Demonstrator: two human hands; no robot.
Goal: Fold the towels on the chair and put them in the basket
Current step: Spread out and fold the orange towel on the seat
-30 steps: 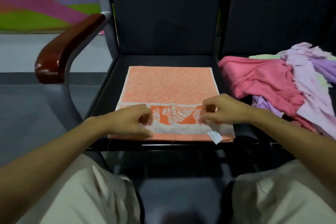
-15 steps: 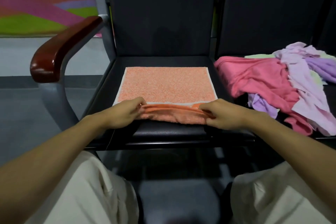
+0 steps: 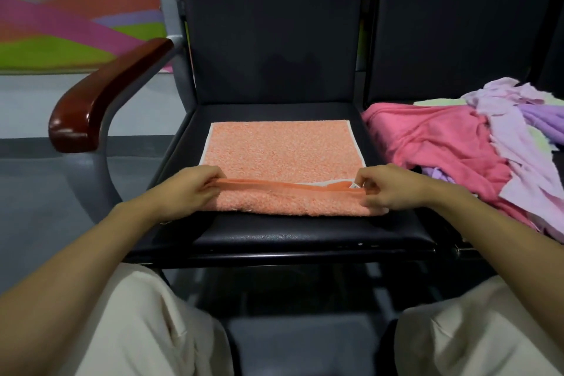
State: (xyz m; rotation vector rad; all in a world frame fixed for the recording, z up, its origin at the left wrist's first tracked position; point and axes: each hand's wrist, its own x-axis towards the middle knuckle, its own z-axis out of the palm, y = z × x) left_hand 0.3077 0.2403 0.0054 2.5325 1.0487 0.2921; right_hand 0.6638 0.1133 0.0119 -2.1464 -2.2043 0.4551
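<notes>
Orange towel (image 3: 280, 149) on chair (image 3: 274, 232), near edge pinched between hands, left (image 3: 189, 191), right (image 3: 387, 189)

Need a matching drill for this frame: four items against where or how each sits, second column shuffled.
Things:
1. orange terry towel
2. crumpled pink towel
3. pale lilac cloth
4. glossy dark red wooden armrest

States:
a. on top of a grey metal frame, left of the seat
b. near edge pinched by the left hand and right hand, on the black padded seat
c. heaped unfolded, right of the black seat, partly covered
d. draped over another cloth, far right

Pairs: 1-b, 2-c, 3-d, 4-a
</notes>
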